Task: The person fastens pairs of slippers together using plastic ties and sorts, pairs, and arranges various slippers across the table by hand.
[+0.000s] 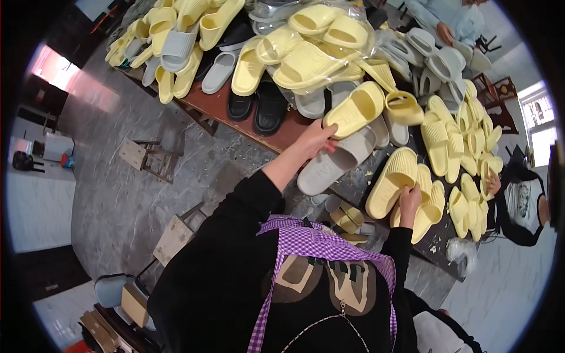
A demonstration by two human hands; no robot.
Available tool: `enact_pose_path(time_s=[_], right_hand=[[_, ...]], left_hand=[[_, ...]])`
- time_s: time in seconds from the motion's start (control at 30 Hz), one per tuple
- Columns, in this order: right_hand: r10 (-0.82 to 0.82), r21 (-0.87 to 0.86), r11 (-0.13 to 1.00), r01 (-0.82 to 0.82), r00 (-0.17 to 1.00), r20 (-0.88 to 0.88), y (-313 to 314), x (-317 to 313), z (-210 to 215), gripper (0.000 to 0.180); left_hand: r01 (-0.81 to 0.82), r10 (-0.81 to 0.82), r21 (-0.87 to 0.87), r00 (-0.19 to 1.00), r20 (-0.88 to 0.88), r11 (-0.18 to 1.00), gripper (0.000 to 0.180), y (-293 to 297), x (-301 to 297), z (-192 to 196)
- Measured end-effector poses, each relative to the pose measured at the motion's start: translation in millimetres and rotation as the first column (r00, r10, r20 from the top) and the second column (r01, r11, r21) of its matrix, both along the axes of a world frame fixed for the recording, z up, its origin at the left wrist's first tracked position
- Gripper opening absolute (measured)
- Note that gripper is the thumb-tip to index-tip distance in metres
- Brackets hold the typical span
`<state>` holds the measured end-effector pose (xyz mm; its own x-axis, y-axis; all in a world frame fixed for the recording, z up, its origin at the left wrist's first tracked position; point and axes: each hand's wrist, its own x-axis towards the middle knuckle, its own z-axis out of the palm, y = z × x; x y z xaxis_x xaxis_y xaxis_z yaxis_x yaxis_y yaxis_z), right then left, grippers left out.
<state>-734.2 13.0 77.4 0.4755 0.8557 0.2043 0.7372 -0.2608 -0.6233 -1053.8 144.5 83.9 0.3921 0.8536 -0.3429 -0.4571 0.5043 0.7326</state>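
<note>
Pinched at its heel end, a yellow slide sandal (358, 109) is in my left hand (318, 139). Just below it, a light grey slide sandal (329, 167) lies against the fingers of that hand; I cannot tell whether they grip it too. My right hand (409, 203) is closed on the edge of another yellow slide sandal (389, 187), its ribbed strap facing up. Beside that hand, more yellow slides (431, 209) rest on the dark table (438, 250). Black slides (270, 112) stand at the edge of the reddish table (226, 116).
Yellow slides in clear plastic (318, 50) are heaped at the far side, with grey slides (444, 65) to their right. Co-workers' hands show at far right (493, 183) and top right (445, 33). Wooden stools (147, 157) stand on the left floor; more slides (347, 217) lie below the table.
</note>
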Motion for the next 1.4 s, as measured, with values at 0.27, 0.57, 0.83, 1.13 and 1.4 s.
enact_pose_path(time_s=[0.27,0.57,0.83,1.13,1.4], right_hand=[[0.063,-0.006,0.998,-0.063,0.995,0.079,5,-1,-26,0.032],[-0.059,-0.168,0.984,0.061,0.998,0.017,10,8,-44,0.027],[0.021,-0.053,0.998,-0.016,0.996,0.086,9,11,-57,0.028],[-0.055,-0.060,0.997,0.052,0.997,-0.053,18,16,-52,0.025],[0.000,0.102,0.995,-0.017,0.986,0.165,25,36,-75,0.025]], left_hand=[[-0.240,0.894,0.901,-0.185,-0.408,0.362,0.029,77,-218,-45],[-0.455,0.514,0.241,0.720,-0.467,0.857,0.026,82,-220,3],[-0.537,0.623,0.321,0.628,-0.465,0.780,0.021,6,-197,-18],[-0.593,0.690,0.356,0.656,-0.306,0.722,0.024,46,-166,-6],[-0.403,0.592,0.440,0.447,-0.670,0.803,0.030,83,-178,-49]])
